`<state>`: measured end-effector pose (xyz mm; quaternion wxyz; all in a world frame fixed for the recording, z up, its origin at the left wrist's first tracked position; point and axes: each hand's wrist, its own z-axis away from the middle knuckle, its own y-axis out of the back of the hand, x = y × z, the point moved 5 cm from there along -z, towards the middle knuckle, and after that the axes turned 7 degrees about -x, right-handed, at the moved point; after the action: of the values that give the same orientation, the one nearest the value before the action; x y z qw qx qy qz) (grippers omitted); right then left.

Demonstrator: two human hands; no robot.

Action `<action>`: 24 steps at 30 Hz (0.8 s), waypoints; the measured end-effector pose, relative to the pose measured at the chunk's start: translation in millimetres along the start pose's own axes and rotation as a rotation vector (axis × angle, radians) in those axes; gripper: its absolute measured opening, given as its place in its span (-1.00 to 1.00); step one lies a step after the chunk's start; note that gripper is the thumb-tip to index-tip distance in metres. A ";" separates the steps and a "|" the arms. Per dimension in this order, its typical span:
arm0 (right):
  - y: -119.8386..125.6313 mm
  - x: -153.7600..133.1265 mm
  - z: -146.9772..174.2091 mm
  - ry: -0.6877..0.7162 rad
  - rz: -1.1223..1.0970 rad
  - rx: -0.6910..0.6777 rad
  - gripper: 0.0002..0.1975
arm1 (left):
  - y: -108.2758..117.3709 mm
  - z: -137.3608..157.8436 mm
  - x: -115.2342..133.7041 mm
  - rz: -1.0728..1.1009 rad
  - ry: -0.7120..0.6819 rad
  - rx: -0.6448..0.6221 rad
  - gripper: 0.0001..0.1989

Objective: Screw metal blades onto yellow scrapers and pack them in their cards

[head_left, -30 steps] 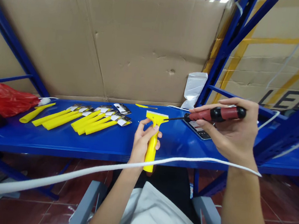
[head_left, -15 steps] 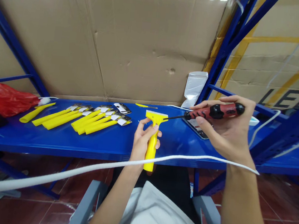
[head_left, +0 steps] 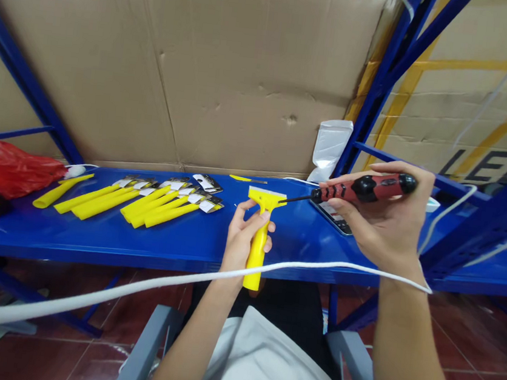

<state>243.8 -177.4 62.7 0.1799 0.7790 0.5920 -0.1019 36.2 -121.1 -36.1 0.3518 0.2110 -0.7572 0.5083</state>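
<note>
1. Scraper (head_left: pixel 255 257), yellow, sits in the left hand (head_left: pixel 242 237) at the middle of my head view, over the near edge of the blue table (head_left: pixel 106 237).
2. I read its long axis as running almost straight away from the wearer: the wide head points toward the cardboard (head_left: pixel 248 79), and the handle's butt points back at the lap, leaning slightly left.
3. The head lies crosswise to that handle like a T, with a pale strip along its far edge.
4. I see the left hand wrapped around the upper handle, thumb on the near face, other fingertips showing past its right side.
5. The right hand (head_left: pixel 396 221) is closed around a red and black screwdriver (head_left: pixel 354 190), fingers over the top and thumb beneath.
6. The screwdriver points left and slightly down, nearly square to the scraper's handle. Its tip meets the right end of the head; the contact is too small for me to tell whether it sits in a screw.
7. Behind the screwdriver I make out a phone (head_left: pixel 336 222), partly covered.
8. On the left, a row of yellow scrapers (head_left: pixel 160 204) lies slanted, most with their heads toward the cardboard.
</note>
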 end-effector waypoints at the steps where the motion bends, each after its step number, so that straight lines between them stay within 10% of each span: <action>1: 0.3 1.3 0.2 0.001 0.000 0.008 -0.29 | 0.0 -0.2 -0.1 -0.004 0.004 0.002 -0.31; 24: 4.6 4.6 7.3 0.005 0.194 0.197 -0.14 | 0.9 -1.0 -0.5 -0.001 0.006 0.006 -0.33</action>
<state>249.9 -177.3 55.0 0.1101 0.8466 0.5016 -0.1394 36.2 -119.8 -36.8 0.3538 0.2111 -0.7543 0.5111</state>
